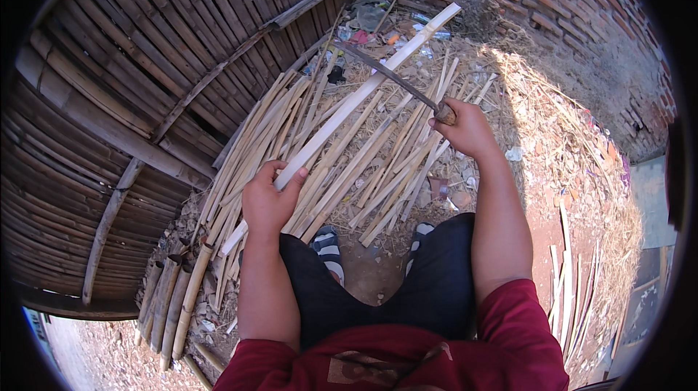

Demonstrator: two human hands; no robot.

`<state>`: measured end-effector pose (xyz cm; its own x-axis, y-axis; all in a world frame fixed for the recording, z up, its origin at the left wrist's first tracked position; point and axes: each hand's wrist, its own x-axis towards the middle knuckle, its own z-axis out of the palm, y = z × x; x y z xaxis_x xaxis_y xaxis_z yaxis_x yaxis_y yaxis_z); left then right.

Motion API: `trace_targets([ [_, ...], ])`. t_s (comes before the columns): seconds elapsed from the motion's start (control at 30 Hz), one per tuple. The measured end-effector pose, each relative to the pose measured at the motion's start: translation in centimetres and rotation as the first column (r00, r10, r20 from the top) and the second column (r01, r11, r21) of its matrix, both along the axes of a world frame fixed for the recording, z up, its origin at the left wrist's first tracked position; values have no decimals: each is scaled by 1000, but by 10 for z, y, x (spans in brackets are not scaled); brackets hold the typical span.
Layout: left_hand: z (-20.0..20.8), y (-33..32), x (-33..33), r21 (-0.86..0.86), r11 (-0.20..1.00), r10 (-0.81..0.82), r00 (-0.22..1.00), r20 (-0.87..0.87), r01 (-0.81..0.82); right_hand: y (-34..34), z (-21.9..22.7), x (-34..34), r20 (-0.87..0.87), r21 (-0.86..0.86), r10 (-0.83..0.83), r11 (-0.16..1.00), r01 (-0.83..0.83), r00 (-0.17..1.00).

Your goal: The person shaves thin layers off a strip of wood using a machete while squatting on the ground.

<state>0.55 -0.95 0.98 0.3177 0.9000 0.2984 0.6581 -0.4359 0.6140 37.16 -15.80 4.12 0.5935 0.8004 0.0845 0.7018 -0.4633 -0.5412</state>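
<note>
A long pale bamboo strip (342,114) slants from beside my left forearm up to the far right. My left hand (272,198) is closed round its lower part, thumb on one side and fingers on the other. In my right hand (463,128) is the wooden handle of a machete (407,85). Its long dark blade points to the upper left and crosses the strip, seemingly against it; I cannot tell whether it cuts into it. Beneath both hands lies a spread of split bamboo strips (352,169) on the ground, pointing mostly away from me.
A slatted bamboo wall (123,64) leans along the left, and a brick wall (552,2) closes off the far side. Several bamboo poles (171,304) lie at the lower left. More thin strips (571,293) and straw (552,129) lie at the right. Litter (363,27) is scattered at the back.
</note>
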Motion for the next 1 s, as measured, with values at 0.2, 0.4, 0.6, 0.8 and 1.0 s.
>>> trace_targets([
  [0.2, -3, 0, -1, -1, 1000, -4, 1000, 28, 4, 3, -5, -8, 29, 9, 259, 966, -259, 965],
  [0.4, -5, 3, -2, 6, 1000, -6, 1000, 17, 6, 5, -7, -14, 75, 32, 264, 963, -267, 962],
  [0.6, -2, 2, -1, 13, 1000, -10, 1000, 21, 10, -2, -6, 7, -73, 78, -17, 997, 23, 997],
  [0.8, -8, 3, -2, 16, 1000, -22, 998, 56, 21, 2, -8, 0, -44, 56, 204, 978, -202, 978],
  [1.0, -1, 0, -2, -7, 1000, -19, 1000, 6, 19, 2, -4, -6, -32, -61, 329, 942, -331, 944],
])
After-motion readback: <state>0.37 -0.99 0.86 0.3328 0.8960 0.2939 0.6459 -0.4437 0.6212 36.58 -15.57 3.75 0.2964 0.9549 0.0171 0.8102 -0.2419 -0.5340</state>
